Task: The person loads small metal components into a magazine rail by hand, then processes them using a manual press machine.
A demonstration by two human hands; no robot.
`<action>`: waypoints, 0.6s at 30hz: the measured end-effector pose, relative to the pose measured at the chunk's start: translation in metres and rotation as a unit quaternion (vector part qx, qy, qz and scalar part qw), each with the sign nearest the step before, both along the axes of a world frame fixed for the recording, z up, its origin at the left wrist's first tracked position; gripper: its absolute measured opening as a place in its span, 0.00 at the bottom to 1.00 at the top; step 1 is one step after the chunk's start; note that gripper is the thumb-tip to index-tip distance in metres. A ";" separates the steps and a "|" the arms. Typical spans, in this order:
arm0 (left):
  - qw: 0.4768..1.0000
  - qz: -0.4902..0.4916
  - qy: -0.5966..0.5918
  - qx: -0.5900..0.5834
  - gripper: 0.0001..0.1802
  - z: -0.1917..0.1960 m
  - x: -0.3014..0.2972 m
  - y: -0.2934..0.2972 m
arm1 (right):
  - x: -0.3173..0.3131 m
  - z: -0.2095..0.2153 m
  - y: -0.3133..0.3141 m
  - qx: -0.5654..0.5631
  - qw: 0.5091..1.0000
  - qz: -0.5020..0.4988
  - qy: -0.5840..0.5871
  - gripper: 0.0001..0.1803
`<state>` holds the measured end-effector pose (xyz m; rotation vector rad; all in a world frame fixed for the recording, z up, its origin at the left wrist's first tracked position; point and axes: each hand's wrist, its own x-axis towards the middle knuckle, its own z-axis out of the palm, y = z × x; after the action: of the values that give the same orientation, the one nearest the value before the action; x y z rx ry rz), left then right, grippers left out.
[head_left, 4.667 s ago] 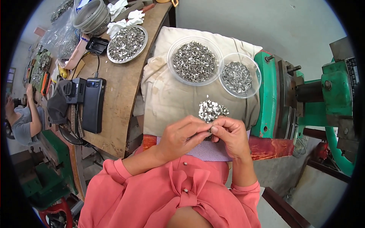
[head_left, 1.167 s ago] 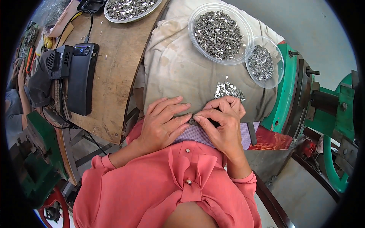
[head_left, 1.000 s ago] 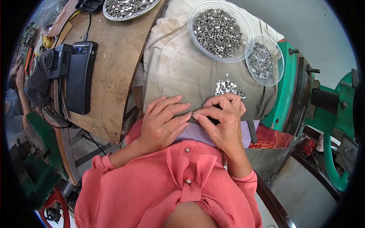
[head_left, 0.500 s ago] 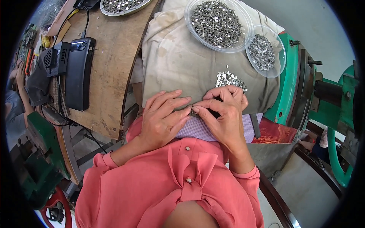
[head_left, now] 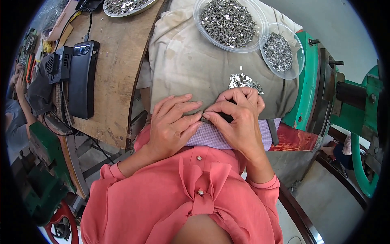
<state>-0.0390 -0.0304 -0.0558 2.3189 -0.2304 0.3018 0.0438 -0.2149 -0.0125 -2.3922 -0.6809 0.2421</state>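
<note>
Both hands meet low over the cloth-covered surface (head_left: 178, 73). On my right hand (head_left: 239, 118), thumb and forefinger are pinched together at a tiny dark piece, too small to name. The fingertips of my left hand (head_left: 170, 126) come up to the same spot, thumb and forefinger close together, the other fingers stretched out. What lies between the fingertips is mostly hidden. Just beyond my right knuckles lies a loose pile of small shiny metal pieces (head_left: 242, 82). A purple checked cloth (head_left: 215, 136) is under the hands.
A large clear tub (head_left: 229, 24) of small metal parts and a smaller clear bowl (head_left: 279, 53) of thin metal parts stand behind. Green machinery (head_left: 302, 85) flanks the right. On the wooden table (head_left: 113, 69) are a black power bank (head_left: 84, 81) and a metal dish (head_left: 122, 6).
The hands keep nearly the same pose, fingertips still together. The whole view has shifted slightly.
</note>
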 end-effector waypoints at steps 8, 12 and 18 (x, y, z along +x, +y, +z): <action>1.000 -0.001 -0.004 -0.005 0.11 0.000 0.001 0.000 | 0.002 0.001 -0.001 -0.003 1.000 0.009 -0.006 0.08; 1.000 0.001 -0.005 -0.009 0.11 0.000 0.002 0.001 | 0.004 0.003 -0.008 -0.013 1.000 0.012 -0.007 0.08; 1.000 0.002 -0.007 -0.015 0.11 0.001 0.003 0.001 | 0.003 0.003 -0.007 -0.019 1.000 0.009 -0.006 0.08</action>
<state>-0.0364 -0.0294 -0.0552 2.2893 -0.2270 0.3209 0.0472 -0.2217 -0.0091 -2.4258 -0.7086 0.2508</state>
